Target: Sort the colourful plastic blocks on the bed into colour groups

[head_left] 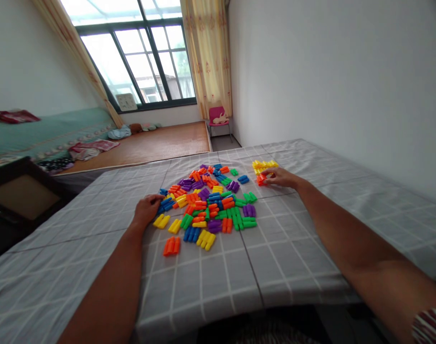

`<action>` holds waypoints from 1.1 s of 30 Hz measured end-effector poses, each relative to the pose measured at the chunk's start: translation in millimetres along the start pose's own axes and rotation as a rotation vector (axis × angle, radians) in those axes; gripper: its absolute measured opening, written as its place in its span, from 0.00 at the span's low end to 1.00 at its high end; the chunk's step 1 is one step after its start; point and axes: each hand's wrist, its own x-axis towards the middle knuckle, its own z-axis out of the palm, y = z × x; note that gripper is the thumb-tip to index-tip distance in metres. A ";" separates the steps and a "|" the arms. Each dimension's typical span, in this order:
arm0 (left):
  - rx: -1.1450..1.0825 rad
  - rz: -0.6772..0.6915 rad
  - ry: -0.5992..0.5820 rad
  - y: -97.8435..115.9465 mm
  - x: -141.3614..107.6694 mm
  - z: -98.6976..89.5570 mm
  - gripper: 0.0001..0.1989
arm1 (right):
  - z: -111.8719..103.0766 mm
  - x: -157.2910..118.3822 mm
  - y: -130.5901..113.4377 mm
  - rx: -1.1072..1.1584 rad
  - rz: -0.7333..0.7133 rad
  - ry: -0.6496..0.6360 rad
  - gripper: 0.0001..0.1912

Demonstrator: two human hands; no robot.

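A pile of toy plastic building blocks (204, 200) in orange, blue, green, purple and yellow is spread over a grey checked cloth. Each block looks like short tubes joined side by side. At the pile's left edge rests my left hand (148, 209), its fingers loosely extended beside a blue block (165, 206); the fingertips are partly hidden. Farther right, my right hand (283, 177) pinches an orange block (261, 179) between thumb and fingers. That block is at the near side of a group of yellow blocks (264, 165), which lie close together apart from the pile.
The cloth-covered table (282, 267) reaches toward a white wall on the right. Single blocks, such as an orange one (171, 246), lie at the pile's near edge. Beyond are a low bed (160, 141), a pink chair (218, 116) and a window.
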 end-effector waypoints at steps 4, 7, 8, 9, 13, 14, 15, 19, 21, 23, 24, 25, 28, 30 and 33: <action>-0.010 -0.011 0.004 -0.1 -0.2 -0.3 0.18 | -0.1 1.9 3.0 0.036 0.005 -0.010 0.33; -0.029 -0.011 0.002 1.4 -0.9 -1.4 0.17 | 1.0 1.6 4.0 0.071 0.019 0.008 0.39; -0.032 -0.009 0.000 1.9 -1.1 -1.7 0.17 | 2.4 1.4 3.8 0.066 0.025 0.009 0.39; -0.033 -0.007 -0.001 2.3 -1.2 -1.9 0.17 | 4.1 1.2 3.4 0.049 0.035 0.003 0.39; -0.039 -0.022 -0.006 1.6 -0.8 -1.7 0.18 | 9.9 -0.1 1.4 -0.054 0.061 -0.018 0.33; -0.043 -0.026 -0.007 1.1 -0.6 -1.5 0.17 | 10.1 -0.6 1.1 -0.064 0.052 -0.019 0.31; -0.047 -0.027 -0.007 0.7 -0.5 -1.4 0.17 | 9.7 -1.2 0.8 -0.063 0.042 -0.022 0.30; -0.049 -0.028 -0.005 2.5 -1.5 -1.9 0.17 | 4.7 -4.1 -2.1 -0.054 0.078 -0.068 0.33; -0.042 -0.026 -0.010 5.4 -3.0 -2.8 0.17 | 0.6 -6.4 -5.1 -0.057 0.108 -0.093 0.36; -0.036 -0.024 -0.015 8.4 -4.5 -3.5 0.17 | -4.8 -9.4 -8.7 -0.041 0.093 -0.096 0.38; -0.035 -0.027 -0.016 9.5 -4.9 -3.7 0.17 | -7.8 -11.0 -10.5 -0.025 0.075 -0.089 0.38; -0.035 -0.032 -0.014 10.2 -5.2 -3.6 0.17 | -10.8 -12.6 -12.3 -0.006 0.055 -0.080 0.38; -0.042 -0.040 -0.003 10.3 -5.0 -2.7 0.17 | -17.0 -16.8 -16.6 0.047 0.036 -0.074 0.37; -0.043 -0.039 -0.002 9.4 -4.5 -1.9 0.17 | -17.5 -18.3 -18.2 0.059 0.041 -0.086 0.35; -0.047 -0.039 -0.013 7.9 -3.7 -1.3 0.17 | -15.0 -17.9 -17.0 0.052 0.025 -0.102 0.31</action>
